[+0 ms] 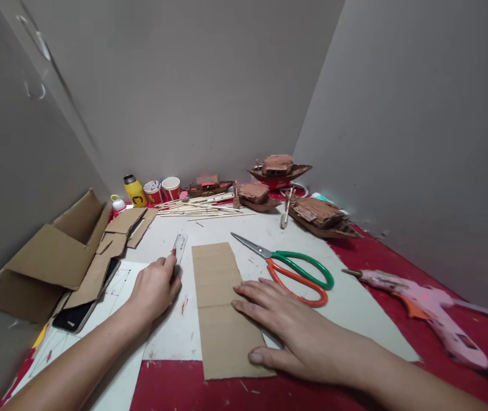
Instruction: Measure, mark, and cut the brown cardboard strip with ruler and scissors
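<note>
A rectangular strip of brown cardboard lies lengthwise before me on the white sheet, its near end over the red table cover. My right hand rests on its right edge with fingers spread and thumb apart. To the left, my left hand is closed around a red pencil, of which only a short end shows. A clear ruler lies by those fingers, partly covered by the hand. Beyond my right hand are scissors with one green and one orange handle, blades pointing left.
A pink glue gun lies right. Brown model boats, thin wooden sticks, paper cups and a yellow bottle stand at the back. Left are a cardboard box, a phone and a drawn-on sheet.
</note>
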Available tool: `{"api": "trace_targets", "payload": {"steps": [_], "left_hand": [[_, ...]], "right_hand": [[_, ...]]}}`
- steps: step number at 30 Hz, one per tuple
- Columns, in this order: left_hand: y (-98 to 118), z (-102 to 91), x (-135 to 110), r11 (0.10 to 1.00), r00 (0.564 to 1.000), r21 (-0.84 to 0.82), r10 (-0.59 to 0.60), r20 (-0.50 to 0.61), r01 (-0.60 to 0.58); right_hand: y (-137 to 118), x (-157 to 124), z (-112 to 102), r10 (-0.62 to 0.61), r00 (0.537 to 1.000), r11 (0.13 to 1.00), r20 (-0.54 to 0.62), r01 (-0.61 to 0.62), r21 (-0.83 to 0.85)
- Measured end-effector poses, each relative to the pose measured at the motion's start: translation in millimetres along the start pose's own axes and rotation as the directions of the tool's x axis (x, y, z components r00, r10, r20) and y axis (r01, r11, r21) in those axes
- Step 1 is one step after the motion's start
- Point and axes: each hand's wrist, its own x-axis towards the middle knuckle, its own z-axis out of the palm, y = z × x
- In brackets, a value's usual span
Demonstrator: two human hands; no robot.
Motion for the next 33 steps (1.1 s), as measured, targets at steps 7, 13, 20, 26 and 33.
{"api": "trace_targets", "payload": {"steps": [7, 13, 20, 26, 33], "left_hand": [[7.3, -5.0, -1.1, 0.998, 0.997, -0.047, -0.039, 0.066, 0.043], [11.8, -11.8, 12.6, 0.997, 0.984, -0.06, -0.029, 0.175, 0.04], [8.5, -24.2, 36.8, 0.972, 0.98, -0.207, -0.074, 0.187, 0.113], [-29.1, -30.1, 40.9, 0.767, 0.95, -0.566, -0.194, 0.244, 0.302], [-15.4, -37.2, 20.0, 0.253, 0.958, -0.924, -0.067, 0.277, 0.285]], "right_hand": [[28.9, -9.1, 27.5, -0.164, 0.965, 0.984, -0.203, 0.146, -0.1], [23.9, -5.1, 22.2, -0.289, 0.877, 0.956, -0.383, 0.288, -0.061], [6.9, -3.6, 2.8, -0.294, 0.87, 0.952, -0.397, 0.303, -0.041], [5.3, -1.6, 3.6, -0.294, 0.844, 0.949, -0.448, 0.312, -0.034], [1.4, 0.9, 5.8, -0.213, 0.78, 0.955, -0.589, 0.292, 0.041]]}}
